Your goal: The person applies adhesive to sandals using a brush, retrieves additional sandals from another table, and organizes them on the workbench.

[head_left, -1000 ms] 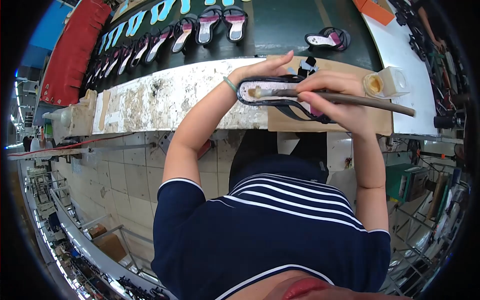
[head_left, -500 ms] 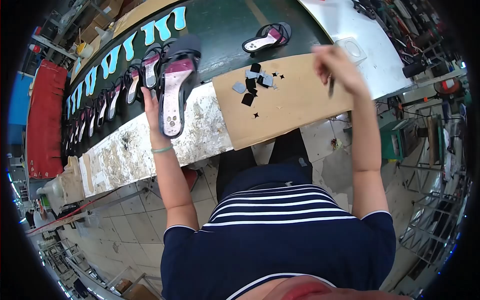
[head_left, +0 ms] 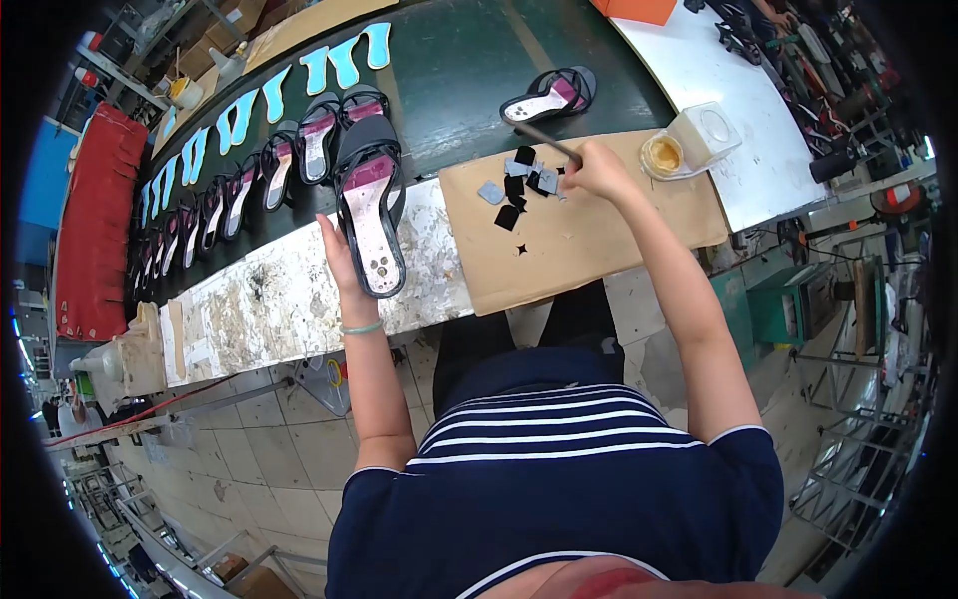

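My left hand (head_left: 342, 262) is closed around the side of a black-strapped sandal (head_left: 370, 228), holding it over the front of the bench. The sandal's pale pink insole has a purple band and small dark spots near the heel. My right hand (head_left: 603, 173) grips a thin brush (head_left: 547, 142) that points up and left; its bristles are too small to make out. Below that hand, black and grey fabric patches (head_left: 515, 187) lie on a brown cardboard sheet (head_left: 589, 240). One more sandal (head_left: 551, 97) rests beyond the cardboard.
A row of sandals (head_left: 236, 199) and light-blue cut pieces (head_left: 272, 96) runs along the green bench top (head_left: 449, 70) at left. An open pot of yellowish paste (head_left: 663, 155) stands right of the cardboard, beside a clear plastic container (head_left: 707, 134). An orange box (head_left: 639, 8) sits at the back.
My right hand has swung left from near the clear container, bringing the brush over the patches. The held sandal has shifted slightly right and down. The paste pot is now uncovered to view.
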The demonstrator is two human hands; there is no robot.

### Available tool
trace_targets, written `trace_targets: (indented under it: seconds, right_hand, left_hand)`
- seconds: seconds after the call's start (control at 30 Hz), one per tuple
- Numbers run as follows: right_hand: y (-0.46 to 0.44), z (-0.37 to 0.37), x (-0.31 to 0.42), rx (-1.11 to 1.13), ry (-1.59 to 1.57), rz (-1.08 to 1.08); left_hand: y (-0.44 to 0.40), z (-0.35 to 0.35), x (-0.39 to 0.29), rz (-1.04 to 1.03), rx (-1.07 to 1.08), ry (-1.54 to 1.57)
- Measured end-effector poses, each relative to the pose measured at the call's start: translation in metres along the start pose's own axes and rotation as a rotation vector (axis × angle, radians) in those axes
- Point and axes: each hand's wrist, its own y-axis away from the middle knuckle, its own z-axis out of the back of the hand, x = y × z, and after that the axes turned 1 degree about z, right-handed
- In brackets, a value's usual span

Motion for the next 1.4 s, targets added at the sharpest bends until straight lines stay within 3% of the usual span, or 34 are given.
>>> trace_targets:
  seconds: [0.03, 0.2, 0.27, 0.33, 0.4, 0.47, 0.57, 0.6, 0.67, 0.7, 0.77, 0.9, 1.4]
  right_hand:
    - [-0.010, 0.000, -0.006, -0.043, -0.081, 0.036]
    - [-0.038, -0.018, 0.024, -0.073, -0.033, -0.044]
    - [-0.056, -0.039, 0.017, -0.249, 0.148, 0.219]
    - [-0.051, -0.021, 0.028, -0.226, 0.102, 0.197]
    - [-0.047, -0.001, 0.031, -0.138, -0.093, 0.134]
    - [-0.038, 0.011, 0.028, -0.108, -0.499, 0.260]
    - [0.026, 0.041, 0.075, -0.185, -0.620, 0.313]
    - [0.047, 0.041, 0.088, -0.189, -0.628, 0.355]
    - [0.090, 0.028, 0.113, -0.298, -0.404, 0.574]
    - [0.101, 0.015, 0.122, -0.285, -0.410, 0.578]
    - [0.111, -0.010, 0.132, -0.475, -0.438, 0.861]
    - [0.104, -0.027, 0.139, -0.682, -0.282, 0.956]
    - [0.118, -0.035, 0.132, -0.422, 0.045, 0.979]
  left_hand:
    - [-0.001, -0.003, 0.002, -0.001, -0.076, 0.018]
    - [-0.004, -0.005, 0.019, 0.009, 0.036, -0.036]
    - [-0.006, -0.009, 0.025, 0.009, 0.019, -0.011]
    - [-0.005, -0.007, 0.025, 0.009, 0.071, -0.008]
    - [-0.002, -0.011, 0.025, -0.008, 0.006, 0.008]
    - [-0.008, 0.001, 0.029, -0.023, 0.058, 0.006]
    - [-0.017, -0.027, 0.032, -0.091, -0.083, 0.037]
    - [-0.017, -0.032, 0.033, -0.083, 0.018, 0.051]
    - [-0.019, -0.057, 0.035, -0.103, 0.008, 0.016]
    - [-0.020, -0.064, 0.038, -0.128, 0.039, 0.001]
    - [-0.024, -0.079, 0.043, -0.166, 0.059, 0.001]
    - [-0.020, -0.096, 0.050, -0.211, 0.113, 0.011]
    - [-0.021, -0.097, 0.056, -0.305, 0.099, -0.069]
